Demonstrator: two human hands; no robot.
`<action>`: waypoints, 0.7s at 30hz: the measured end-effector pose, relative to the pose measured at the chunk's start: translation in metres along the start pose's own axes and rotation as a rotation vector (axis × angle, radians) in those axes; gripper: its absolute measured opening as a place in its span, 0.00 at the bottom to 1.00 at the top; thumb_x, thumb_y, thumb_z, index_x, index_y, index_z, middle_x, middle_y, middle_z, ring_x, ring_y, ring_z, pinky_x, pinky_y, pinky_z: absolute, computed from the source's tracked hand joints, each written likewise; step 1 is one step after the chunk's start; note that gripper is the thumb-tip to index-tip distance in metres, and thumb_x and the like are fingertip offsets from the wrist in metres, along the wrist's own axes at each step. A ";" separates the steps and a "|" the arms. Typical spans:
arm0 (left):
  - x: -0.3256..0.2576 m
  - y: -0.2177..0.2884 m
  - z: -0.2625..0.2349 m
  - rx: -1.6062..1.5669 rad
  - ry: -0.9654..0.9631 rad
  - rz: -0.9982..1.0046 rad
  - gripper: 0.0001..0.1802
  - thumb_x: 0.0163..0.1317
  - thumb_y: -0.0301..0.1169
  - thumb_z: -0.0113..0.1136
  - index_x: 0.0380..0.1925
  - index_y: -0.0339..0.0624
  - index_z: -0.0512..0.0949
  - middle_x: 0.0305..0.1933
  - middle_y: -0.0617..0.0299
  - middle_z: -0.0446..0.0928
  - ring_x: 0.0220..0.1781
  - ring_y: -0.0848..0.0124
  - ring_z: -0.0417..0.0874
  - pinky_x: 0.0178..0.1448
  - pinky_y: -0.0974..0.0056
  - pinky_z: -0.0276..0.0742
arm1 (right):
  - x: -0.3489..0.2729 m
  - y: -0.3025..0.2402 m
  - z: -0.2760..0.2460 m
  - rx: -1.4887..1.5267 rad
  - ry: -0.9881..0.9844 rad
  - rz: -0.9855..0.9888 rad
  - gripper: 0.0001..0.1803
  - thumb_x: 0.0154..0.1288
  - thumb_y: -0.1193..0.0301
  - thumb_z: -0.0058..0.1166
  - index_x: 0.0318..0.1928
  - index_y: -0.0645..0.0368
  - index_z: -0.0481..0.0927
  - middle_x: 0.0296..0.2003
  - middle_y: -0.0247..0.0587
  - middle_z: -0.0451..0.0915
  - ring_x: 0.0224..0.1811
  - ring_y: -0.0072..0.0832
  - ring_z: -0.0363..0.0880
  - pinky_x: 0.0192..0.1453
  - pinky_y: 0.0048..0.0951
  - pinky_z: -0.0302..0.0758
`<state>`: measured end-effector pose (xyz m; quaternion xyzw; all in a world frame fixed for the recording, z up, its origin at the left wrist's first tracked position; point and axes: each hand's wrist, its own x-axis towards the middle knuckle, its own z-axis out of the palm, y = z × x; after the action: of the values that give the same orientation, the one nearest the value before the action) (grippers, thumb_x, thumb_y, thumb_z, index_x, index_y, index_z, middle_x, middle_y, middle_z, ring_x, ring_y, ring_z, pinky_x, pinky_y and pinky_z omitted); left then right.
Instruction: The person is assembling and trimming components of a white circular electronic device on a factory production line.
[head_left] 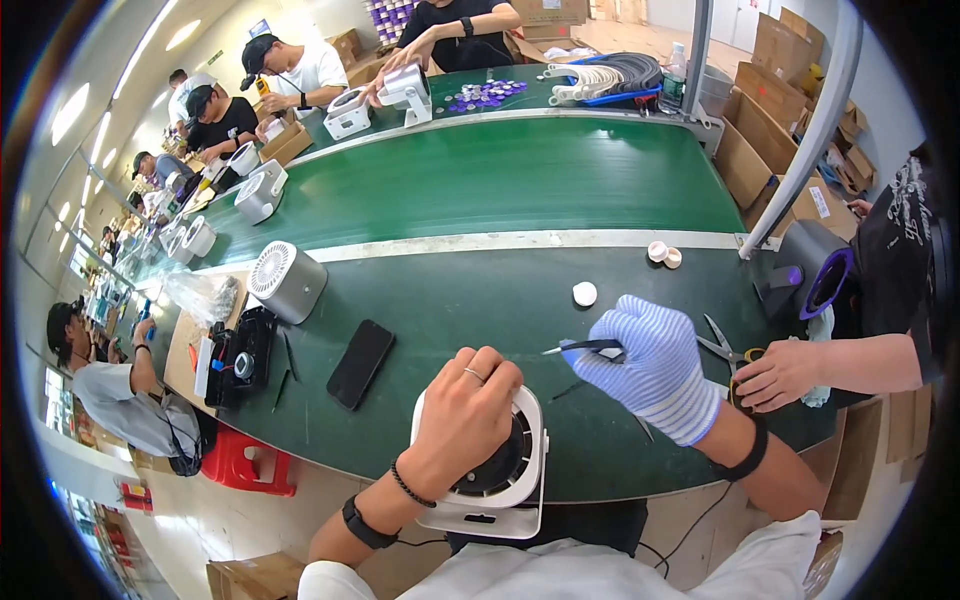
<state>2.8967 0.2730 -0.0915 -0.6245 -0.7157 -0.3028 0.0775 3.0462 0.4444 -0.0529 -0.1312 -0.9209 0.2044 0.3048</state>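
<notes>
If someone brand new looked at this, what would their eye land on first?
Probably the broad green belt running across the middle. Then the right hand, in a blue-and-white striped glove, holding a slim black tool right of the bare left hand, which is over a white round-fronted device. Beyond the belt, scattered purple discs stand out.

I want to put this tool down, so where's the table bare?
Bare table lies between the black phone and white cap, on your side of the pale rail; the green belt beyond has a bare middle. Crowded: at right, around the scissors and a co-worker's hand; at left, around the plastic bag and black housing.
</notes>
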 end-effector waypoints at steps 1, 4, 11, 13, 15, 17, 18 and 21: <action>0.000 0.000 0.000 0.001 -0.003 -0.004 0.06 0.51 0.17 0.57 0.27 0.41 0.77 0.33 0.59 0.75 0.36 0.58 0.76 0.41 0.57 0.76 | -0.003 0.000 0.005 0.043 0.052 -0.025 0.12 0.56 0.64 0.69 0.26 0.57 0.81 0.22 0.42 0.78 0.23 0.38 0.79 0.28 0.36 0.75; 0.002 0.002 0.000 -0.010 -0.013 -0.012 0.07 0.51 0.18 0.57 0.28 0.41 0.78 0.33 0.59 0.75 0.36 0.58 0.76 0.41 0.57 0.76 | -0.009 -0.003 0.014 0.087 0.076 0.117 0.13 0.57 0.63 0.69 0.27 0.58 0.82 0.23 0.43 0.76 0.24 0.38 0.77 0.28 0.36 0.74; 0.002 0.001 -0.001 -0.007 -0.007 -0.020 0.06 0.52 0.18 0.57 0.28 0.42 0.79 0.33 0.60 0.75 0.37 0.59 0.76 0.41 0.57 0.76 | -0.034 0.017 0.003 0.210 -0.029 0.257 0.09 0.70 0.69 0.56 0.35 0.63 0.82 0.27 0.48 0.75 0.25 0.37 0.76 0.31 0.32 0.72; 0.003 0.002 -0.001 0.009 -0.014 -0.012 0.06 0.52 0.18 0.57 0.27 0.42 0.78 0.33 0.60 0.75 0.36 0.59 0.77 0.41 0.57 0.76 | -0.044 0.017 0.009 0.334 0.008 0.343 0.08 0.70 0.70 0.55 0.39 0.63 0.81 0.27 0.49 0.77 0.26 0.37 0.77 0.32 0.32 0.72; 0.002 0.002 -0.002 0.016 -0.019 -0.014 0.06 0.52 0.18 0.57 0.27 0.42 0.78 0.33 0.60 0.75 0.36 0.59 0.77 0.41 0.57 0.76 | -0.041 0.010 0.000 0.391 -0.109 0.523 0.08 0.71 0.72 0.53 0.46 0.62 0.78 0.29 0.52 0.81 0.29 0.43 0.82 0.36 0.35 0.75; 0.000 0.001 -0.003 0.023 -0.022 -0.013 0.06 0.52 0.18 0.57 0.27 0.42 0.78 0.33 0.60 0.75 0.36 0.59 0.77 0.41 0.58 0.76 | -0.049 0.014 0.007 0.380 -0.094 0.430 0.08 0.73 0.73 0.50 0.47 0.63 0.78 0.27 0.44 0.79 0.28 0.30 0.77 0.34 0.30 0.74; -0.001 0.001 -0.003 0.022 -0.016 -0.015 0.06 0.51 0.18 0.57 0.27 0.42 0.78 0.33 0.60 0.75 0.36 0.59 0.77 0.41 0.58 0.76 | -0.051 0.016 0.008 0.375 -0.084 0.341 0.08 0.74 0.74 0.48 0.47 0.63 0.79 0.25 0.36 0.77 0.26 0.17 0.72 0.32 0.25 0.72; -0.001 0.001 -0.002 0.015 0.004 -0.005 0.06 0.51 0.18 0.57 0.27 0.42 0.78 0.33 0.60 0.74 0.36 0.59 0.76 0.41 0.57 0.75 | -0.047 0.014 0.002 0.384 -0.134 0.257 0.10 0.74 0.73 0.50 0.48 0.63 0.80 0.28 0.42 0.80 0.25 0.26 0.75 0.33 0.29 0.74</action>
<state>2.8971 0.2709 -0.0899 -0.6217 -0.7193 -0.2988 0.0827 3.0833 0.4393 -0.0848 -0.1729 -0.8590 0.4213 0.2340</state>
